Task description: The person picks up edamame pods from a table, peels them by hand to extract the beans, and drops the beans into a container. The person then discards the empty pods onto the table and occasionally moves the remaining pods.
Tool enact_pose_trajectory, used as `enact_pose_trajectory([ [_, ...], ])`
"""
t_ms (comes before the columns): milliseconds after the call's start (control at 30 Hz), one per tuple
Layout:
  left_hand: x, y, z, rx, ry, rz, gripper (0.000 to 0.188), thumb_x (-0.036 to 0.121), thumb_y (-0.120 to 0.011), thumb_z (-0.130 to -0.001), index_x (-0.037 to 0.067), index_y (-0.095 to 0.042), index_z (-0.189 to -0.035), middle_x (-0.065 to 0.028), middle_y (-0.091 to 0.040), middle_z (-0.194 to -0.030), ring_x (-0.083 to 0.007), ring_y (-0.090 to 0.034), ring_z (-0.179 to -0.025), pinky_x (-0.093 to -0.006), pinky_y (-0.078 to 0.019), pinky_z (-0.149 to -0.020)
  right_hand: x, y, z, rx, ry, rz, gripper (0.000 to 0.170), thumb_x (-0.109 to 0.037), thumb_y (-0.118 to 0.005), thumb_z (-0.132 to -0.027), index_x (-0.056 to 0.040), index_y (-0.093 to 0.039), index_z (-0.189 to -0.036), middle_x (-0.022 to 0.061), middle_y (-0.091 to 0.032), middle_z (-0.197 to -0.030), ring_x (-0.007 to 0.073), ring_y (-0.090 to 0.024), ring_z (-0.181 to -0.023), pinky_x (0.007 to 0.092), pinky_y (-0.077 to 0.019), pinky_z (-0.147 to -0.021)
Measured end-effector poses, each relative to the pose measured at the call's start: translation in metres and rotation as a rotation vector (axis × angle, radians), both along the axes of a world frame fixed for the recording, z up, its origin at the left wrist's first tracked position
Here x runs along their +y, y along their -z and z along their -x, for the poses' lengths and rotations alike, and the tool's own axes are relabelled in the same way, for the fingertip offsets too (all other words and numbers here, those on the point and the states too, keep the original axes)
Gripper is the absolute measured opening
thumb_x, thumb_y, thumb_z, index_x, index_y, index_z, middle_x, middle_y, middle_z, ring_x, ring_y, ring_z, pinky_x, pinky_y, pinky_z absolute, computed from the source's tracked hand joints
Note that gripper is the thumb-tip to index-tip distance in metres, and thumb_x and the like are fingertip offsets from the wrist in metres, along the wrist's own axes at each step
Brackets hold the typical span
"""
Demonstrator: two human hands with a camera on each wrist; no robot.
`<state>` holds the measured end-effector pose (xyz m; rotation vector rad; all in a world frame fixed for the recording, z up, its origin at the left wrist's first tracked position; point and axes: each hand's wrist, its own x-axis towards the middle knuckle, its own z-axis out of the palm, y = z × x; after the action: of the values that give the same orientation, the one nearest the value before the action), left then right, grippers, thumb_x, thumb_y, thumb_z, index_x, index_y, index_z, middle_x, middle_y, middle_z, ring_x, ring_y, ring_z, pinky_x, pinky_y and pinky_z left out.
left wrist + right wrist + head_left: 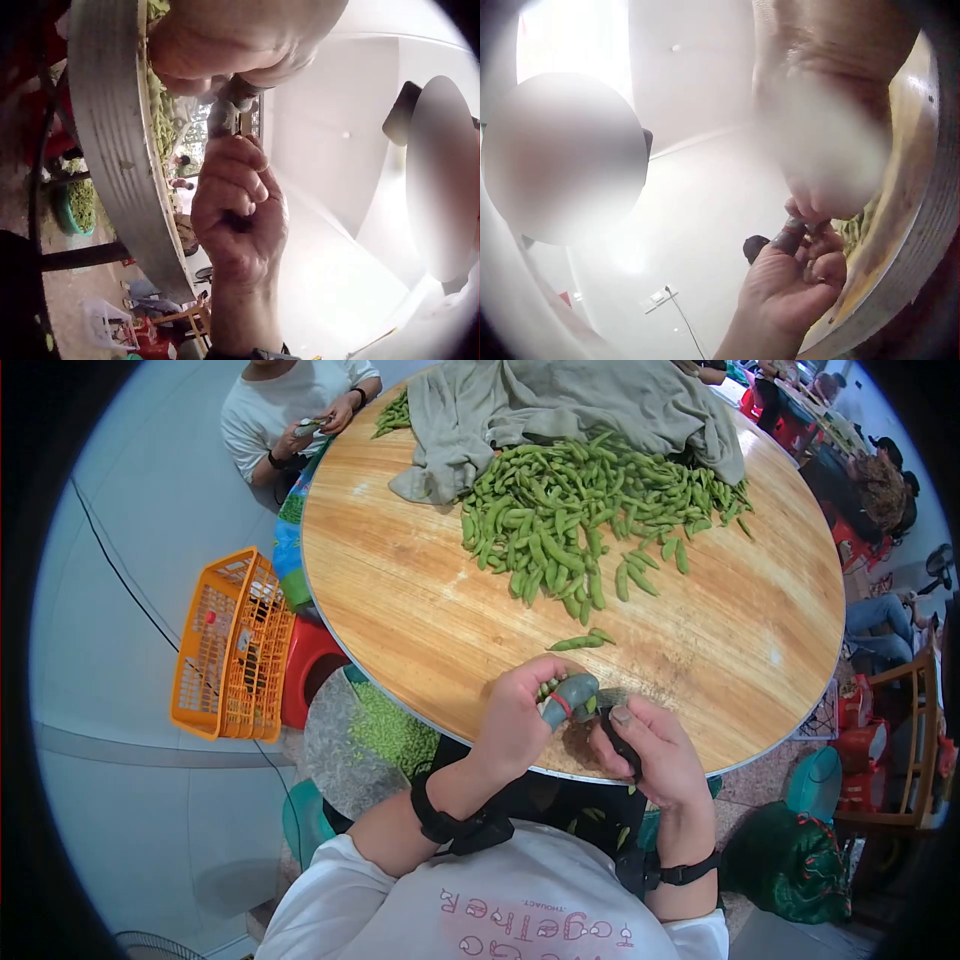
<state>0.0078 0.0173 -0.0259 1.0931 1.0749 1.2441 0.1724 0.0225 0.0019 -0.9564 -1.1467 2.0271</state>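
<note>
In the head view my left hand [515, 715] is at the near edge of the round wooden table [375, 580], fingers curled round green soybean pods [547, 687]. A grey-green cover [576, 688] with a red band sheathes its thumb. Opposite, my right hand [660, 750] grips a slim dark-handled tool [625, 748], whose exact kind I cannot tell. A bit of green pod shows between the thumb cover and the tool. Curled fingers of the right hand [236, 195] appear in the left wrist view; the left hand [791, 292] appears in the right wrist view.
Beyond the hands lies a heap of pods [560, 520] under a grey cloth [580, 400], with a few loose pods [580, 642] nearer. Shelled beans [390, 730] sit below the table's left edge, near an orange crate [190, 660]. Another person [285, 420] sits at the far left.
</note>
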Motion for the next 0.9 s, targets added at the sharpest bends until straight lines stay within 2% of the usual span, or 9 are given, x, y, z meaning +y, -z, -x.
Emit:
enact_pose_trajectory([
  [133, -0.002, 0.001, -0.001, 0.212, -0.026, -0.160, 0.010, 0.009, -0.059, -0.083, 0.001, -0.060, -0.088, -0.0009, -0.057, -0.078, -0.0065, -0.050, -0.065, -0.0191, -0.0383, -0.056, -0.001, 0.002, -0.003, 0.123, -0.009, 0.114, 0.019, -0.018, -0.042, -0.094, -0.0050, -0.050, -0.081, -0.0026, -0.043, -0.058, 0.0042, -0.033, -0.047, 0.0172, -0.0253, -0.041],
  [300, -0.001, 0.000, 0.009, -0.338, 0.408, -0.028, 0.012, 0.012, -0.063, -0.079, 0.000, -0.061, -0.082, -0.0056, -0.056, -0.082, -0.0101, -0.052, -0.076, -0.0212, -0.0397, -0.064, -0.009, 0.009, -0.010, 0.329, -0.048, 0.396, 0.012, -0.015, -0.045, -0.093, -0.0044, -0.051, -0.090, 0.0008, -0.046, -0.064, 0.0039, -0.033, -0.045, 0.0153, -0.0267, -0.039],
  [367, -0.001, 0.003, 0.014, -0.448, 0.478, -0.008, 0.014, 0.013, -0.064, -0.077, 0.000, -0.061, -0.082, -0.0059, -0.056, -0.083, -0.0099, -0.052, -0.076, -0.0207, -0.0395, -0.064, -0.014, 0.017, -0.011, 0.568, -0.144, 0.507, 0.012, -0.014, -0.045, -0.093, -0.0043, -0.050, -0.096, 0.0025, -0.048, -0.068, 0.0039, -0.034, -0.046, 0.0150, -0.0278, -0.040],
  [500, 0.001, 0.007, 0.013, -0.744, 0.542, 0.161, 0.019, 0.010, -0.068, -0.072, 0.000, -0.059, -0.085, -0.0054, -0.055, -0.085, -0.0074, -0.051, -0.075, -0.0176, -0.0383, -0.062, -0.015, 0.010, -0.008, 0.605, -0.158, 0.486, 0.013, -0.014, -0.044, -0.093, -0.0048, -0.049, -0.100, 0.0030, -0.048, -0.070, 0.0039, -0.033, -0.046, 0.0146, -0.0268, -0.040],
  [600, -0.005, -0.010, 0.002, -0.528, 0.260, 0.192, 0.020, 0.005, -0.067, -0.074, 0.001, -0.056, -0.091, -0.0026, -0.054, -0.086, -0.0054, -0.051, -0.075, -0.0166, -0.0390, -0.061, -0.013, 0.005, -0.004, 0.347, 0.028, 0.326, 0.011, -0.012, -0.045, -0.093, -0.0034, -0.052, -0.094, 0.0015, -0.049, -0.067, 0.0054, -0.039, -0.048, 0.0167, -0.0304, -0.042],
  [667, -0.006, -0.005, -0.002, -0.293, 0.198, 0.106, 0.021, 0.002, -0.065, -0.076, 0.001, -0.054, -0.093, -0.0012, -0.053, -0.087, -0.0050, -0.050, -0.076, -0.0168, -0.0400, -0.062, -0.013, 0.007, 0.001, -0.311, 0.163, -0.322, 0.012, -0.009, -0.048, -0.090, -0.0007, -0.052, -0.083, 0.0010, -0.050, -0.063, 0.0069, -0.045, -0.052, 0.0209, -0.0360, -0.047],
  [733, -0.007, -0.004, -0.002, -0.058, 0.133, 0.017, 0.021, 0.000, -0.063, -0.077, 0.001, -0.053, -0.096, 0.0002, -0.053, -0.087, -0.0046, -0.050, -0.077, -0.0169, -0.0410, -0.063, -0.017, -0.002, 0.007, -0.385, 0.225, -0.407, 0.012, -0.005, -0.050, -0.087, 0.0019, -0.052, -0.077, 0.0012, -0.051, -0.061, 0.0076, -0.047, -0.056, 0.0246, -0.0397, -0.051],
  [800, -0.006, -0.007, 0.001, 0.176, 0.159, -0.029, 0.022, 0.000, -0.063, -0.079, 0.002, -0.051, -0.098, 0.0012, -0.051, -0.088, -0.0049, -0.049, -0.078, -0.0180, -0.0425, -0.065, -0.016, 0.000, 0.004, -0.696, 0.147, -0.747, 0.007, -0.004, -0.051, -0.086, 0.0026, -0.053, -0.083, 0.0032, -0.050, -0.061, 0.0080, -0.045, -0.056, 0.0256, -0.0402, -0.052],
  [900, -0.005, -0.011, 0.000, 0.179, 0.193, -0.027, 0.025, 0.000, -0.063, -0.079, 0.001, -0.050, -0.101, 0.0007, -0.049, -0.090, -0.0052, -0.048, -0.077, -0.0175, -0.0426, -0.064, -0.010, 0.010, -0.004, -0.492, 0.131, -0.601, 0.010, -0.005, -0.050, -0.087, 0.0017, -0.054, -0.081, 0.0012, -0.049, -0.060, 0.0072, -0.046, -0.056, 0.0242, -0.0388, -0.051],
])
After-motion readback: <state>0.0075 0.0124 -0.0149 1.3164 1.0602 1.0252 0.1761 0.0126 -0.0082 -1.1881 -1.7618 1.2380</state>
